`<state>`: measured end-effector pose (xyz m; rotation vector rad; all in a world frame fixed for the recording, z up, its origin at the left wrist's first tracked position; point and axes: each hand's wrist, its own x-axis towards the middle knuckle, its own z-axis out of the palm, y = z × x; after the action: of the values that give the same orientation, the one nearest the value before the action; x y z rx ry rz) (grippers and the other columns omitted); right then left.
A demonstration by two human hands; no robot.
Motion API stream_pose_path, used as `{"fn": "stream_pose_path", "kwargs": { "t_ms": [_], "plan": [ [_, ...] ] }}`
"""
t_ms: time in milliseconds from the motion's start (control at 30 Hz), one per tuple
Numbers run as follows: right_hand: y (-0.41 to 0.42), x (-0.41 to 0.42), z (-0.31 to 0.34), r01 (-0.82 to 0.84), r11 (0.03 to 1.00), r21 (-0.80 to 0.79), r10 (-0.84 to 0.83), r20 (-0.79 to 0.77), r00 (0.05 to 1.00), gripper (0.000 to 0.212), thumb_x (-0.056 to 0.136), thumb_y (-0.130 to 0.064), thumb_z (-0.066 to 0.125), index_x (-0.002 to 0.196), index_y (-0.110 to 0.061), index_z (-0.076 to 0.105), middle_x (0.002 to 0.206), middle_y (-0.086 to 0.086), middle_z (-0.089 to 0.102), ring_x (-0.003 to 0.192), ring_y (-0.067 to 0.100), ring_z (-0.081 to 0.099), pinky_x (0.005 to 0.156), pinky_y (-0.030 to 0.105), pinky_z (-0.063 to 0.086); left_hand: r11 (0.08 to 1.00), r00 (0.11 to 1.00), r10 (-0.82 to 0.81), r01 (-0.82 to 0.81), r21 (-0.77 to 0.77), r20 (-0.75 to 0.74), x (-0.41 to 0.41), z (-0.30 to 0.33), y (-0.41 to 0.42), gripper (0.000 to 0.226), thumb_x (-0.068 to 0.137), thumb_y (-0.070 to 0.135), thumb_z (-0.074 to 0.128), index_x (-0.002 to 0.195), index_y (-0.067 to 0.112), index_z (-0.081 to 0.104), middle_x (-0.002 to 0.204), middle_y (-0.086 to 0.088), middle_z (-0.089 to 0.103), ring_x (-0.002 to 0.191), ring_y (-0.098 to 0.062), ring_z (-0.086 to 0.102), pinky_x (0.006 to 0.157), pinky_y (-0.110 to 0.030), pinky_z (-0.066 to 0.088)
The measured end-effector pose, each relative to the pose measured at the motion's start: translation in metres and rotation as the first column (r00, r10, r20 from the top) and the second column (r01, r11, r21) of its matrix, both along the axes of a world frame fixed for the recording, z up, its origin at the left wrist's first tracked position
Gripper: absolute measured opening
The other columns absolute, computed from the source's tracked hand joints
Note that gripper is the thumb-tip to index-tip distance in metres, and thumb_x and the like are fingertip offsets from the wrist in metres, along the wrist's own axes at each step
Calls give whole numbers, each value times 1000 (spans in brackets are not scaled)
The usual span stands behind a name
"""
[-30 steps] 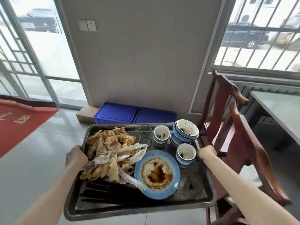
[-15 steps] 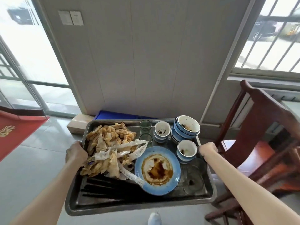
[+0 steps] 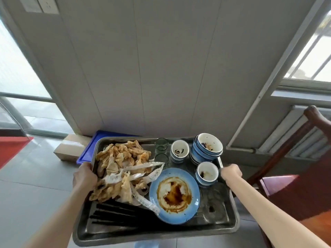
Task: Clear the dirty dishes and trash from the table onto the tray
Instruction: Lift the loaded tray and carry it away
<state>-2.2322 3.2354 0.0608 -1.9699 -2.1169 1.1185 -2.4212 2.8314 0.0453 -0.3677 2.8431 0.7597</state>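
The tray (image 3: 114, 235) was carried level in the air over the tiled floor (image 3: 26, 203), no bench beneath it, which suggested the clearing itself was done and the load was on its way out. Along the tray's near edge lay the black chopsticks (image 3: 114, 214), flat and lengthwise, where they could not roll far. Just beyond them, toward the near right, sat the blue plate (image 3: 174, 195) smeared with sauce; low and wide, it made sense down on the tray floor rather than on a stack.

The left hand (image 3: 85, 177) was curled over the left rim and the right hand (image 3: 231, 173) was clamped on the right rim, each about midway along its side, probably so the weight balanced between them. The heap of used napkins (image 3: 121, 163) with torn paper wrappers (image 3: 143, 166) filled the far left half, light trash kept together. Near the right rim stood a small cup (image 3: 207, 173); farther on were another cup (image 3: 180, 152) and two small glasses (image 3: 161, 149). The stacked bowls (image 3: 207, 149) stood in the far right corner, nested to save room. Their height would make them the likeliest thing to shift if the tray tipped.
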Motion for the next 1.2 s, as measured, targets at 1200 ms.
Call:
{"fn": "stream_pose_path", "kwargs": {
  "t_ms": [1200],
  "plan": [
    [209,-213,-407,182,982,58,-181,-11,983,33,79,-4,67,106,13,60,108,31,59,102,43,57,83,39,48,964,972,-234,236,125,-30,-287,-398,246,44,82,-10,50,121,10,52,100,-14,53,80,-29,54,60,-40,50]
  ]
}}
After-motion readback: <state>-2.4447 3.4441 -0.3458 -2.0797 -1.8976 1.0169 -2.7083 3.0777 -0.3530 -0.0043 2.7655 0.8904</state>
